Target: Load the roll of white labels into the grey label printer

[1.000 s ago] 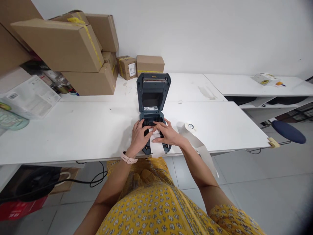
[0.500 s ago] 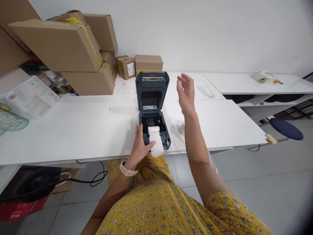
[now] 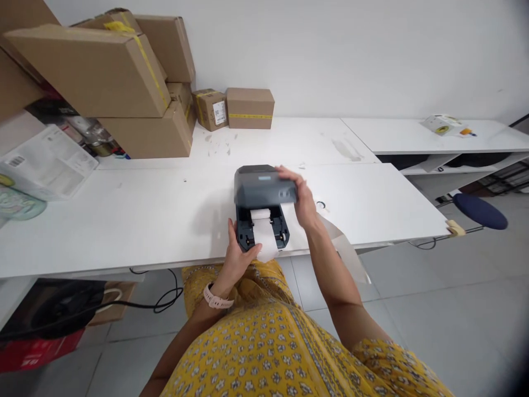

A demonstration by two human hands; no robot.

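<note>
A dark grey label printer [image 3: 248, 190] sits at the near edge of the white table [image 3: 124, 215]. Its lid is partly lowered over the base. White label paper [image 3: 264, 234] runs out of the front of the printer. My left hand [image 3: 237, 251] holds the loose end of that paper at the front left corner of the base. My right hand [image 3: 300, 193] grips the right end of the lid, fingers curled over its top. A second strip of label paper [image 3: 343, 245] hangs off the table edge to the right of my forearm.
Stacked cardboard boxes [image 3: 103, 71] fill the back left of the table, with two small boxes [image 3: 250, 107] by the wall. A plastic-wrapped pack [image 3: 45, 162] lies far left. A blue stool [image 3: 479, 211] stands at the right. Cables [image 3: 165, 298] hang under the table.
My right hand rose from the paper inside the printer, reached the upright lid and has swung it down towards the base. My left hand stayed on the paper end.
</note>
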